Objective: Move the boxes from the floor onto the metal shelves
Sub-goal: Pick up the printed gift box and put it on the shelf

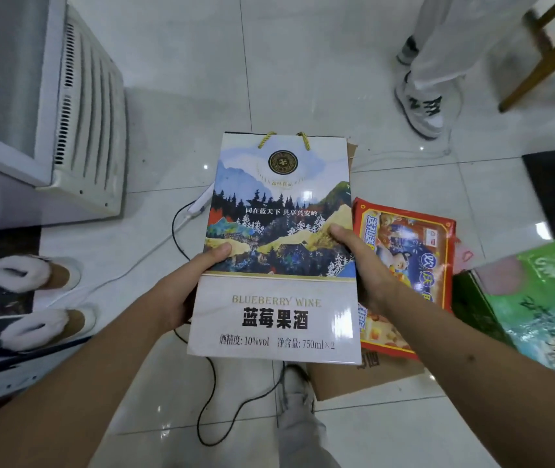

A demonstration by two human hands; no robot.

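Head view shows the blueberry wine box (274,251) at frame centre, off the floor (303,62), left hand (181,288) and right hand (367,268) gripping its sides, fingers curled round. I'd keep it level, supported underneath; shelves aren't visible.

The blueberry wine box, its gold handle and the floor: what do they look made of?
Wine box: probably glossy printed cardboard; a light glare sits near its lower right corner and its edges are crisp. Both hands grip its sides, left hand and right hand. Handle: twisted gold cord, by its rope-like strands. Floor: glazed tile, shiny with grout lines.
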